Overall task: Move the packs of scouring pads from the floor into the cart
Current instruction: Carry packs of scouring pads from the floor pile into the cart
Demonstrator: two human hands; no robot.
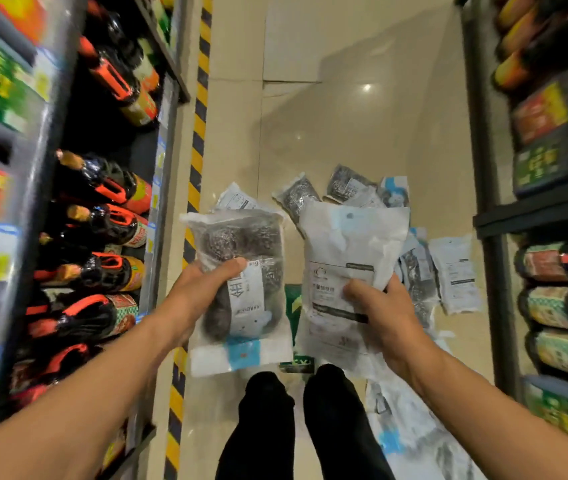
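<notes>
The left hand (206, 282) grips a clear plastic pack of grey steel scouring pads (241, 289) and the right hand (383, 306) a white-backed pack (344, 271), both lifted with long axes pointing far, above loose packs (452, 271) on the beige tiled floor (344, 116); no cart shows.

Grey pads (241, 244), perhaps yellow-black floor tape (199, 133)

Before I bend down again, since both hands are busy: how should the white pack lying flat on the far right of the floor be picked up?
Probably by a long side edge, from above. The white pack lies flat on the floor tiles, apart from the shelf, so fingers can pinch an edge and peel it up. The left hand and right hand each hold a pack already.
</notes>
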